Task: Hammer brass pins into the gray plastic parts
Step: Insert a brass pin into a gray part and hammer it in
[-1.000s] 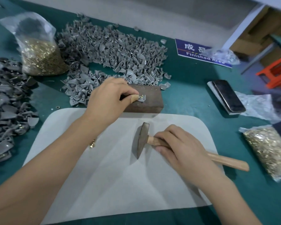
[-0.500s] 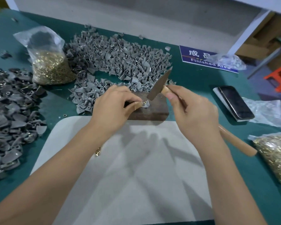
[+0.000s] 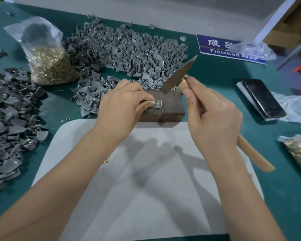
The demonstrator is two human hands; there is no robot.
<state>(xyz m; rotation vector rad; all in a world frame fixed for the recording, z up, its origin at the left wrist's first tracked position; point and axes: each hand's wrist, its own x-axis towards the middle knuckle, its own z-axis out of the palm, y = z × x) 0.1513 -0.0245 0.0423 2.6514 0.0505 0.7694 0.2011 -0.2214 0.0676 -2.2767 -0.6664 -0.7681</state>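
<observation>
Gray plastic part [image 3: 158,105] on rough brown block [image 3: 165,108]

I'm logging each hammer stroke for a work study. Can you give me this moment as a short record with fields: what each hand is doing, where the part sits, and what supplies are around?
left hand: left hand pinches a gray part with a brass pin on the block
right hand: right hand grips the hammer near its head
hammer: raised, tilted, head above the block, not touching the part
work surface: dark block at the far edge of a white mat
supplies: pile of gray parts behind; bag of pins far left
other: phone at right
</observation>
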